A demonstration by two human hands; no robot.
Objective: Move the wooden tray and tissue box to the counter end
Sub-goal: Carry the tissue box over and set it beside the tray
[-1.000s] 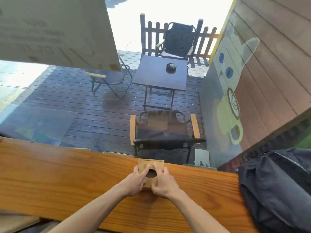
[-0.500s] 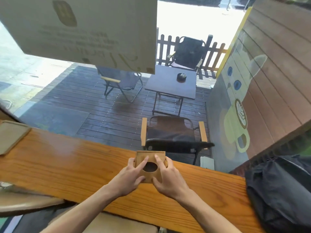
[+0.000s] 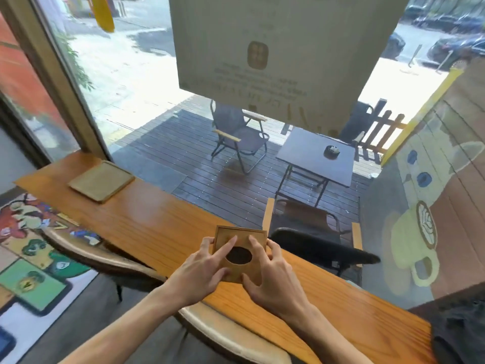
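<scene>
At the near edge of the table, both hands clasped round the tissue box: left hand gripping its left side with a finger laid across the lid, right hand gripping the right side likewise, beside the dark oval opening. Box square, wooden, sitting at the table's window edge; whether resting or slightly lifted cannot be told. Further left along the table, well apart, wooden tray lying flat near the far end. Beyond the glass, folding chair and dark patio table on decking.
</scene>
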